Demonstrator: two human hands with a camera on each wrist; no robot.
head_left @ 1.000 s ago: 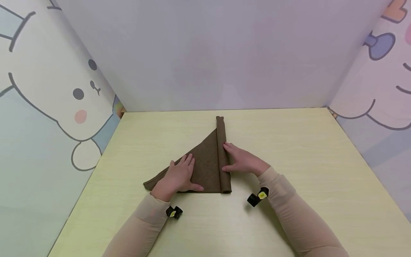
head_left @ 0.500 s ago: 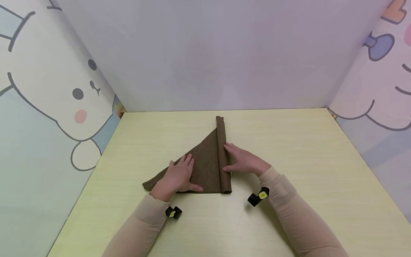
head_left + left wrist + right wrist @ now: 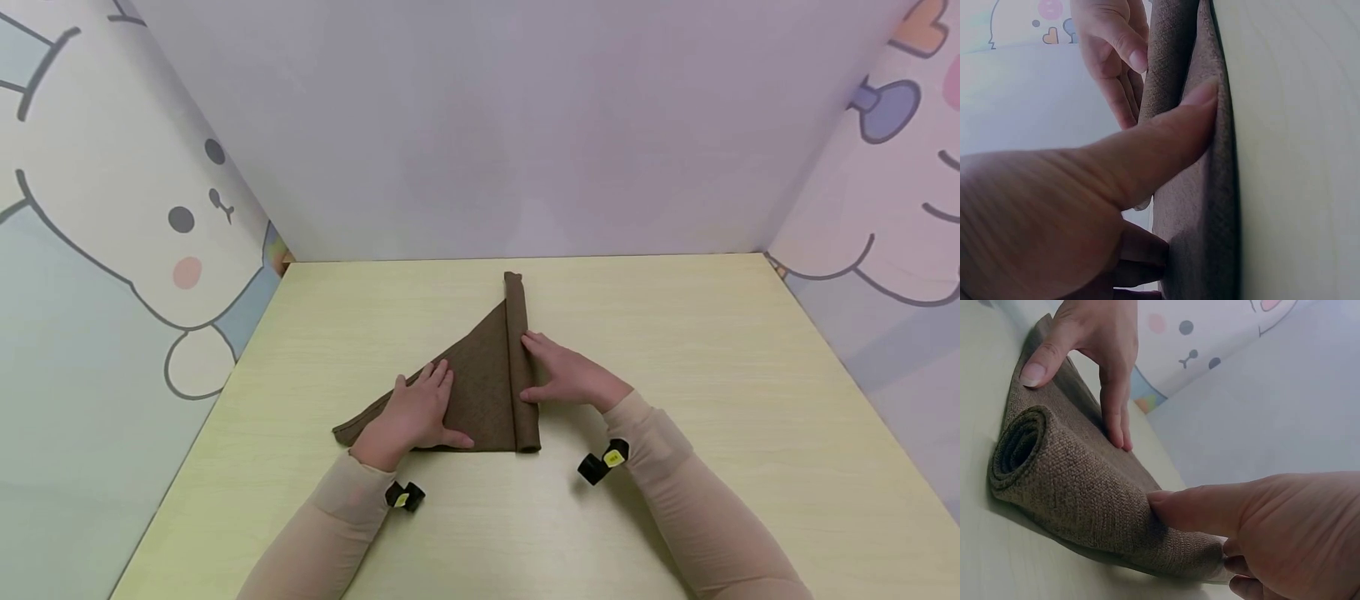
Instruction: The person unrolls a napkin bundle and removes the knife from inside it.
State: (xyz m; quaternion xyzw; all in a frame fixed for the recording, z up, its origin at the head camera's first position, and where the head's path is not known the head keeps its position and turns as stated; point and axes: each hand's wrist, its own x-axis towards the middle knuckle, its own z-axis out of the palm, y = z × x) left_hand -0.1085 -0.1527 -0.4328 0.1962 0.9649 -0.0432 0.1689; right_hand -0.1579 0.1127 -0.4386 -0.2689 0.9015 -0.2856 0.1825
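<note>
A brown woven cloth (image 3: 483, 379) lies on the table, its right side wound into an upright-running roll (image 3: 522, 367) and its left part a flat, slanting triangle. The spiral end of the roll (image 3: 1019, 450) shows in the right wrist view. My left hand (image 3: 411, 417) rests on the flat part with fingers spread; its thumb (image 3: 1166, 140) presses the cloth near the front edge. My right hand (image 3: 573, 377) is at the roll's right side, its thumb (image 3: 1197, 506) and fingertips touching the roll a little apart from each other. The other right fingers are partly hidden.
The pale wooden table (image 3: 697, 333) extends around the cloth. A plain pale wall (image 3: 525, 133) stands behind it, with cartoon-printed panels (image 3: 97, 250) on both sides. A small black camera (image 3: 600, 462) hangs at the right wrist, another black camera (image 3: 405, 497) at the left.
</note>
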